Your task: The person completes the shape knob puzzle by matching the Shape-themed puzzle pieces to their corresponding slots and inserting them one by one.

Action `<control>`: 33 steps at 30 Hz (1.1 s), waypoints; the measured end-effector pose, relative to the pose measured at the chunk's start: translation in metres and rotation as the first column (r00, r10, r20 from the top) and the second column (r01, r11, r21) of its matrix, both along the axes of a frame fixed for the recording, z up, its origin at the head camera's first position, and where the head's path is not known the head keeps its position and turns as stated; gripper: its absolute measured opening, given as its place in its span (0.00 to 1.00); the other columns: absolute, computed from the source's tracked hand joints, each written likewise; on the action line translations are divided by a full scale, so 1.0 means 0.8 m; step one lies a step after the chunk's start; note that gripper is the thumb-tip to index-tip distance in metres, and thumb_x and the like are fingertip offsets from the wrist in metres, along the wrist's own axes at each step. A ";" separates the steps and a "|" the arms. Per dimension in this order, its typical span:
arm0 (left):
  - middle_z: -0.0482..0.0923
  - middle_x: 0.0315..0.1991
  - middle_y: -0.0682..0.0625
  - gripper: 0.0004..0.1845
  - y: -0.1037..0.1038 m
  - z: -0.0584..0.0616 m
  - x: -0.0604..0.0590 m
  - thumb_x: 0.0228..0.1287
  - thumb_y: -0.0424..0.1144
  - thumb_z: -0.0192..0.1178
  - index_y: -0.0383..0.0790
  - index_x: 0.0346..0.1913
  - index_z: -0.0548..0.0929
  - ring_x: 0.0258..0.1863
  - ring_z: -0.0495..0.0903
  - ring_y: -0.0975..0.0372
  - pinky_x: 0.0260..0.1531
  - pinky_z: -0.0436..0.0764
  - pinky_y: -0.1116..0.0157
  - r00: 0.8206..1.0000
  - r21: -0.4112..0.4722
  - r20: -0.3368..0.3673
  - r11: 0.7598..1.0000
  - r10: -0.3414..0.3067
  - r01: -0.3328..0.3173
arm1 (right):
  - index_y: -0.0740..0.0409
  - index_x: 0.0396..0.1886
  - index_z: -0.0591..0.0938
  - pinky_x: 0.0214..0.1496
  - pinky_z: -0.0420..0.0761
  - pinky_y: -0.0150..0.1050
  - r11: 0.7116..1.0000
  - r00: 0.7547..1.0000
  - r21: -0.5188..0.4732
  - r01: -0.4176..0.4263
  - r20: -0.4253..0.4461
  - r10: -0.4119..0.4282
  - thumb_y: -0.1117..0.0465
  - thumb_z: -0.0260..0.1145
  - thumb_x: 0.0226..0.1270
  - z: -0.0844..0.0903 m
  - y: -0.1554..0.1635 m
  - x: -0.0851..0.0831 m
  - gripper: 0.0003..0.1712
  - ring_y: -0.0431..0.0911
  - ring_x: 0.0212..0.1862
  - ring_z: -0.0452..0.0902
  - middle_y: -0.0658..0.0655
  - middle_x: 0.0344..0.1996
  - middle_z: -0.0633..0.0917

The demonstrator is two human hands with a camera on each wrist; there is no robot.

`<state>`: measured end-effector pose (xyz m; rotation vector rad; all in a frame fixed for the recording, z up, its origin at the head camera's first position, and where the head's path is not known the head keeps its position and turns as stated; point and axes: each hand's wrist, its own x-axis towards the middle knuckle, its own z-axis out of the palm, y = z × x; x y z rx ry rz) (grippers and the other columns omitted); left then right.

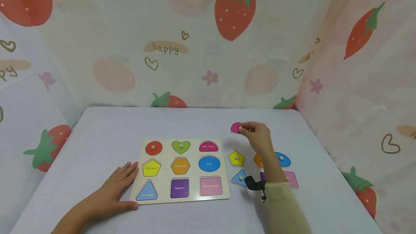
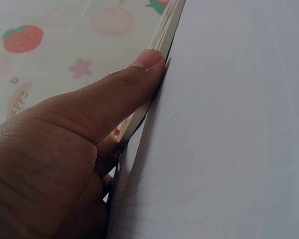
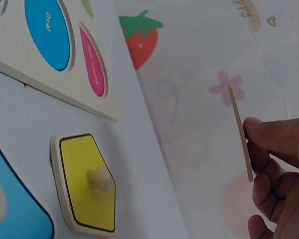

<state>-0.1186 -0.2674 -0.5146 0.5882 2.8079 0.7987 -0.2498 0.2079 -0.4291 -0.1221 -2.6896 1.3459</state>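
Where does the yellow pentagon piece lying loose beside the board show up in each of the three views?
Head: the yellow pentagon piece lies right of the puzzle board, just left of the right hand's forearm.
Left wrist: not in it; only the left hand against the board's edge shows.
Right wrist: lower left, knob up, below the board's corner.
Shared landmark: the board's pink half-round slot.

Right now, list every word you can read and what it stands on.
"happy": backdrop cloth.
"Half round", "Pentagon", "Hexagon", "Oval", "Triangle", "Square", "Rectangular": puzzle board recesses, small, partly blurred.
"Oval": blue recess, right wrist view.
Loose pieces: no text.
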 end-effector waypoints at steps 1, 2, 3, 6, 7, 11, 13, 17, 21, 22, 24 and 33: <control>0.50 0.83 0.46 0.65 -0.001 0.000 0.001 0.47 0.75 0.68 0.41 0.81 0.56 0.82 0.41 0.46 0.66 0.20 0.83 1.000 0.002 -0.003 1.000 -0.004 0.004 | 0.54 0.54 0.88 0.49 0.82 0.39 1.000 1.000 0.004 -0.005 0.001 0.005 0.51 0.69 0.72 0.000 -0.006 0.002 0.16 0.52 0.48 0.77 0.56 0.48 0.87; 0.50 0.83 0.46 0.65 -0.002 0.000 0.001 0.48 0.75 0.68 0.41 0.81 0.56 0.82 0.41 0.46 0.66 0.20 0.84 1.000 0.000 -0.005 1.000 -0.005 0.005 | 0.53 0.53 0.88 0.49 0.82 0.39 1.000 1.000 0.005 -0.012 0.003 0.012 0.51 0.70 0.72 0.000 -0.012 0.004 0.16 0.52 0.48 0.77 0.56 0.47 0.87; 0.50 0.83 0.46 0.64 -0.003 -0.001 0.001 0.48 0.75 0.67 0.41 0.81 0.56 0.82 0.42 0.45 0.66 0.20 0.85 1.000 0.001 -0.009 1.000 -0.009 0.009 | 0.53 0.53 0.88 0.48 0.83 0.39 1.000 1.000 0.010 -0.016 -0.002 0.016 0.52 0.70 0.72 -0.001 -0.019 0.005 0.16 0.52 0.47 0.77 0.56 0.47 0.87; 0.50 0.83 0.46 0.65 -0.005 -0.002 0.001 0.48 0.75 0.67 0.40 0.81 0.57 0.82 0.43 0.45 0.65 0.21 0.85 1.000 -0.003 -0.016 1.000 -0.014 0.014 | 0.53 0.52 0.89 0.48 0.85 0.39 0.999 0.999 0.018 -0.037 -0.012 0.037 0.53 0.71 0.71 -0.003 -0.037 0.012 0.15 0.52 0.46 0.78 0.56 0.46 0.87; 0.51 0.83 0.45 0.65 -0.005 -0.002 0.002 0.48 0.75 0.67 0.40 0.81 0.57 0.82 0.43 0.45 0.66 0.21 0.85 1.000 -0.006 -0.021 1.000 -0.014 0.014 | 0.53 0.51 0.89 0.48 0.86 0.39 0.999 0.999 0.017 -0.045 -0.014 0.045 0.53 0.71 0.71 -0.005 -0.044 0.013 0.14 0.51 0.46 0.79 0.55 0.46 0.88; 0.51 0.83 0.46 0.65 -0.008 -0.003 0.002 0.48 0.76 0.67 0.39 0.81 0.57 0.82 0.43 0.46 0.67 0.21 0.85 0.999 -0.018 -0.040 1.000 -0.017 0.016 | 0.53 0.49 0.90 0.49 0.87 0.41 0.997 0.997 0.006 -0.073 -0.027 0.073 0.54 0.72 0.70 -0.012 -0.070 0.013 0.13 0.51 0.45 0.80 0.54 0.45 0.88; 0.50 0.83 0.46 0.64 -0.008 -0.003 0.001 0.49 0.76 0.66 0.40 0.81 0.57 0.82 0.42 0.46 0.66 0.21 0.85 0.999 -0.015 -0.040 1.000 -0.019 0.018 | 0.53 0.49 0.90 0.48 0.87 0.41 0.996 0.996 -0.001 -0.085 -0.024 0.085 0.54 0.72 0.70 -0.016 -0.081 0.013 0.12 0.51 0.46 0.80 0.54 0.44 0.87; 0.49 0.83 0.47 0.64 -0.005 -0.003 0.000 0.49 0.77 0.65 0.41 0.82 0.56 0.83 0.42 0.46 0.66 0.21 0.85 0.999 -0.011 -0.032 1.000 -0.024 0.024 | 0.54 0.49 0.90 0.46 0.88 0.41 0.995 0.995 0.010 -0.101 -0.024 0.101 0.55 0.73 0.69 -0.024 -0.100 0.012 0.13 0.51 0.46 0.80 0.56 0.44 0.88; 0.49 0.83 0.47 0.65 -0.003 -0.004 -0.002 0.48 0.77 0.66 0.41 0.81 0.56 0.83 0.41 0.46 0.66 0.21 0.85 0.999 -0.009 -0.025 1.000 -0.027 0.026 | 0.53 0.47 0.90 0.48 0.87 0.44 0.994 0.997 0.078 -0.076 -0.020 0.078 0.54 0.73 0.67 -0.036 -0.112 0.009 0.12 0.51 0.47 0.80 0.55 0.43 0.88; 0.49 0.83 0.47 0.65 -0.002 -0.005 -0.002 0.48 0.77 0.66 0.41 0.82 0.56 0.83 0.41 0.46 0.66 0.21 0.85 0.999 -0.010 -0.022 1.000 -0.025 0.025 | 0.52 0.47 0.91 0.51 0.85 0.47 0.992 0.997 0.101 -0.075 -0.023 0.078 0.54 0.73 0.67 -0.039 -0.115 0.008 0.12 0.51 0.48 0.80 0.55 0.43 0.89; 0.49 0.84 0.48 0.65 -0.002 -0.005 -0.003 0.47 0.76 0.67 0.42 0.82 0.56 0.83 0.40 0.47 0.66 0.20 0.84 1.000 -0.012 -0.008 1.000 -0.011 0.011 | 0.52 0.46 0.91 0.59 0.78 0.54 0.986 0.996 0.145 -0.077 -0.029 0.083 0.53 0.73 0.68 -0.045 -0.120 0.007 0.12 0.51 0.48 0.80 0.54 0.42 0.89; 0.48 0.84 0.48 0.66 -0.003 -0.005 -0.003 0.46 0.75 0.68 0.42 0.82 0.56 0.83 0.39 0.47 0.66 0.20 0.84 1.000 -0.010 0.006 1.000 0.010 -0.010 | 0.53 0.45 0.91 0.61 0.67 0.61 0.982 0.998 0.180 -0.066 -0.006 0.068 0.54 0.74 0.67 -0.066 -0.129 0.005 0.11 0.53 0.52 0.80 0.55 0.41 0.90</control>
